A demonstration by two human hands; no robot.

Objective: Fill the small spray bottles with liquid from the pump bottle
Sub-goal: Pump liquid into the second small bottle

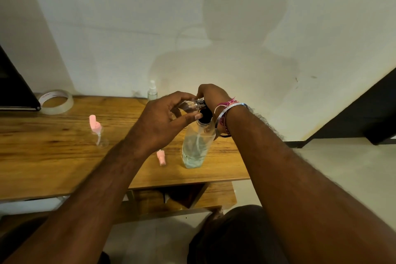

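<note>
The left hand (162, 122) is curling its fingers (194, 116) and thumb around a small clear spray bottle (188, 105), tipping it on its side so its threaded neck is pointing toward the black pump head (206, 116) of the pump bottle (198, 146). The right hand (211, 94) is bending over that pump head from above, fingers curled down on it (its fingertips are hidden behind the small bottle, so how they are pressing cannot be told). A metal bangle (230, 111) and pink threads (225, 103) are circling the right wrist.

The pump bottle is standing upright on the wooden table (53, 156), near its right edge, holding pale liquid. Just to its left a loose pink spray cap (161, 157) is lying on the wood. Farther left, another small clear bottle (99, 133) with a pink sprayer is leaning, well apart from the hands. A white-capped spray bottle (152, 91) is standing at the back edge by the wall (150, 17), just behind the left hand. A roll of clear tape (56, 102) is sitting in the far left corner, its red printing too blurred to read, beside a dark flat object (15, 83). Bare wood is lying between the forearms and the front edge.
</note>
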